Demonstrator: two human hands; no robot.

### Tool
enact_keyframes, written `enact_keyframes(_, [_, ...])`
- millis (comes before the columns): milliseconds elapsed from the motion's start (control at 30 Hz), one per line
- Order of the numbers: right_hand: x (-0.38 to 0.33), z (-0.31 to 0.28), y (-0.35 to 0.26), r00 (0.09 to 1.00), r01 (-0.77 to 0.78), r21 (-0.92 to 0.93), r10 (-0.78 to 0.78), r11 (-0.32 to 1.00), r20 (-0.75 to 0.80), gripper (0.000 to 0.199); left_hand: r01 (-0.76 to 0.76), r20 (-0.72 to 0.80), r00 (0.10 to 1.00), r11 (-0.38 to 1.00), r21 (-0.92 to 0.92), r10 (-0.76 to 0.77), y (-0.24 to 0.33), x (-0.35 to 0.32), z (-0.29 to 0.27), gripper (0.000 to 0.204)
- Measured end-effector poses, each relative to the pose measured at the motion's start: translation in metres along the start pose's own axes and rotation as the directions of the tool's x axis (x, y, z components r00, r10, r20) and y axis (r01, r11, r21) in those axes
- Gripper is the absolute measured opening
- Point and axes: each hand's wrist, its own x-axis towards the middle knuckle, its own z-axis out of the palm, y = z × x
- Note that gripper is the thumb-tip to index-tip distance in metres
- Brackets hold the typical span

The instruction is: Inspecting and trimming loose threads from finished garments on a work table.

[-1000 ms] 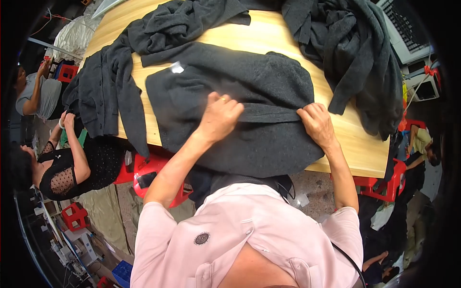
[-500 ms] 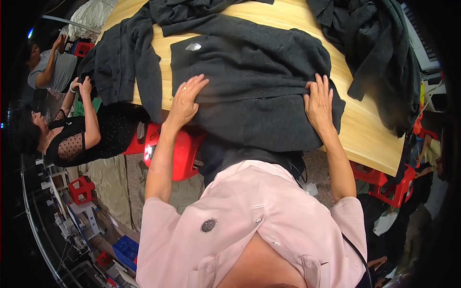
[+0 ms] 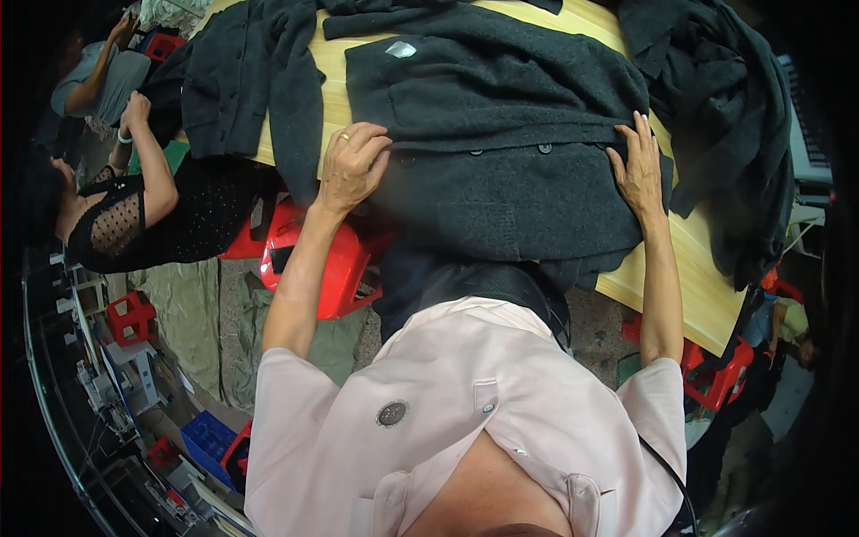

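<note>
A dark grey knitted cardigan (image 3: 510, 103) lies across the near table edge, its front band running sideways between my hands. Dark buttons (image 3: 545, 149) show along the band, and a pocket lies on the nearer half. A small whitish patch (image 3: 400, 49) sits near its far left corner. At the left end of the band, my left hand (image 3: 351, 170) has its fingers bent together, closed on the cardigan's edge. My right hand (image 3: 641, 170) rests on the right end of the band, fingers spread and thumb apart. What lies beneath the fingertips is hidden.
Another buttoned dark cardigan (image 3: 228, 80) lies on the wooden table (image 3: 671, 286) at left, and more dark garments (image 3: 707, 98) hang over its right side. A seated person (image 3: 134, 210) is close at left. Red stools (image 3: 309, 259) stand under the table edge.
The cardigan and table sit farther right and higher in view. My left fingers have gone from spread to bent at the band's end. Buttons on the band have come into sight.
</note>
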Motion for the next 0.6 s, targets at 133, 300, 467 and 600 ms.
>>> enact_keyframes(133, [0.017, -0.039, -0.100, 0.985, 0.109, 0.260, -0.069, 0.960, -0.158, 0.033, 0.271, -0.020, 0.959, 0.937, -0.218, -0.282, -0.003, -0.027, 0.004, 0.015])
enact_keyframes(300, [0.025, -0.001, -0.258, 0.887, 0.398, 0.550, -0.461, 0.734, -0.027, 0.035, 0.441, 0.110, 0.887, 0.752, -0.489, -0.449, -0.008, -0.032, 0.025, 0.020])
enact_keyframes(467, [0.055, 0.053, -0.307, 0.877, 0.467, 0.422, -0.469, 0.777, -0.107, 0.022, 0.451, 0.095, 0.868, 0.693, -0.562, -0.488, -0.022, -0.020, 0.030, 0.014])
enact_keyframes(600, [0.075, 0.052, -0.315, 0.865, 0.488, 0.358, -0.495, 0.796, -0.079, 0.015, 0.443, 0.001, 0.862, 0.752, -0.488, -0.507, -0.018, -0.016, 0.027, 0.015])
